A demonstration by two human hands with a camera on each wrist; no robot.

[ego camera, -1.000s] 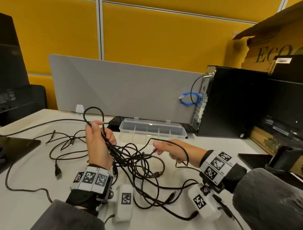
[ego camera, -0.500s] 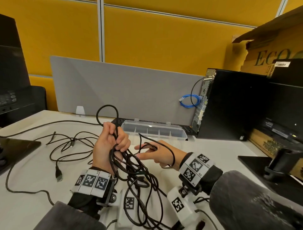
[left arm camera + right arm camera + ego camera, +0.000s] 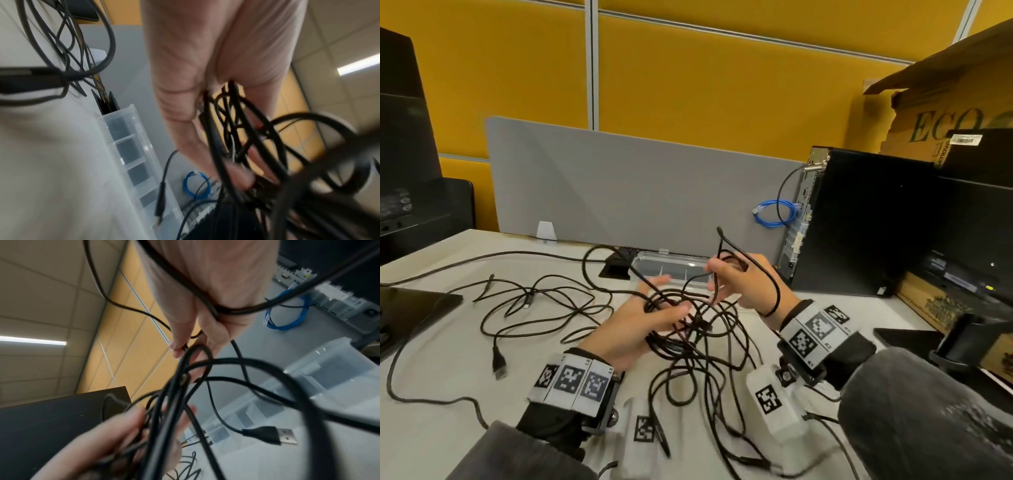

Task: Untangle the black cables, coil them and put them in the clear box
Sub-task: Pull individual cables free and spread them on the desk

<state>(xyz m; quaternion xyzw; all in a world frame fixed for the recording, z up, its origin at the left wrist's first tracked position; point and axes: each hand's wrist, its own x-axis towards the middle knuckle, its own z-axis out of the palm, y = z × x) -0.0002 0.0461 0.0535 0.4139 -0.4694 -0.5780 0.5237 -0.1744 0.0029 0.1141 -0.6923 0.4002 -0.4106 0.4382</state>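
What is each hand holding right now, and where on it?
Left hand holds the tangled bundle of black cables at its knotted middle, thumb over the strands. Right hand pinches a single strand partway along, above the tangle.

Head view down over the desk; wrist views close along each palm, sharing the clear box (image 3: pixel 131 155).

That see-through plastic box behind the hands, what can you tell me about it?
The clear box is a long, shallow case of see-through plastic with thin dividers splitting it into a row of small compartments. It lies flat on the white desk, just in front of the grey screen and beside the black computer tower. The compartments that show look empty. The raised hands and black cables hide part of it, and none plainly touches it. Whether it has a lid cannot be told.
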